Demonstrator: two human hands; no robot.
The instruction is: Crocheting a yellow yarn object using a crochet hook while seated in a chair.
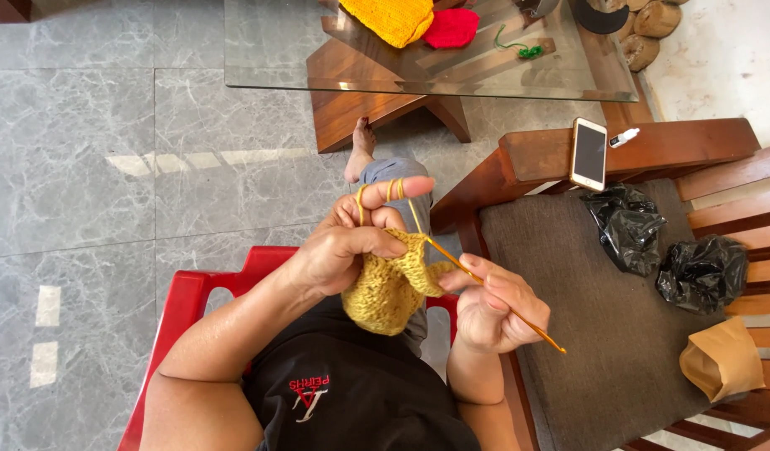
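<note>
My left hand [351,242] pinches the top edge of a mustard-yellow crocheted piece [389,288], with yellow yarn looped over its raised index and middle fingers. My right hand [489,305] grips a thin orange crochet hook [493,296] like a pencil. The hook's tip is pushed into the piece's upper right edge, and its back end sticks out low to the right. The piece hangs above my lap, over my dark shirt and grey trousers.
I sit on a red plastic chair [188,296]. A wooden chair with a grey cushion [585,317] on my right carries two black bags [665,250], a brown paper bag [723,361] and a phone [589,154]. A glass table [276,50] ahead bears yellow and red crochet pieces.
</note>
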